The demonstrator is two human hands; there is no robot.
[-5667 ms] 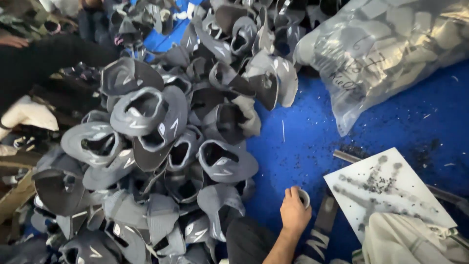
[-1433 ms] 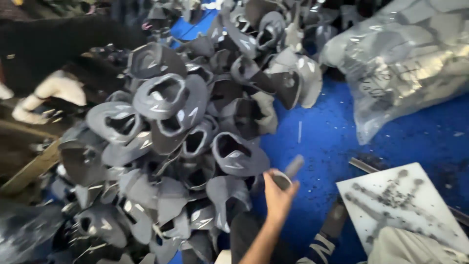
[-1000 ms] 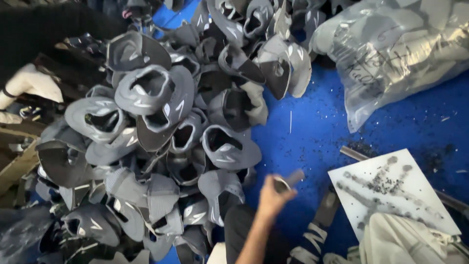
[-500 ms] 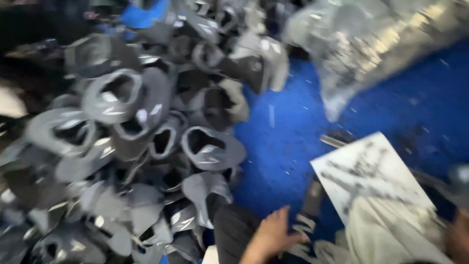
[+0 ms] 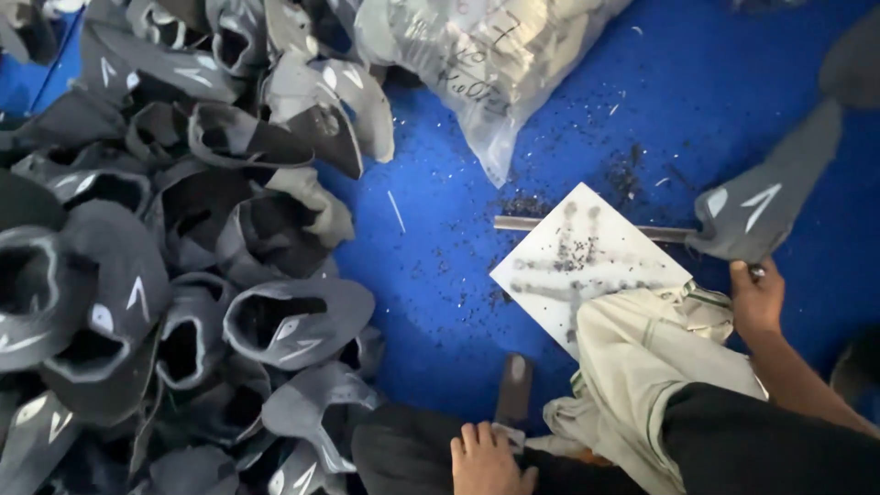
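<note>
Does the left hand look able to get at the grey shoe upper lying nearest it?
Probably yes: the left hand sits low beside the pile, and that grey shoe upper lies close by, uncovered.

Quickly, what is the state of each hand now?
Left hand: rests on a dark flat tool; grip cannot be told.
Right hand: closed, holding a grey shoe upper.

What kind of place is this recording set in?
Probably a shoe-making workshop floor: a big heap of grey shoe uppers, a clear bag of cut pieces, and a white punching board on a blue mat.
</note>
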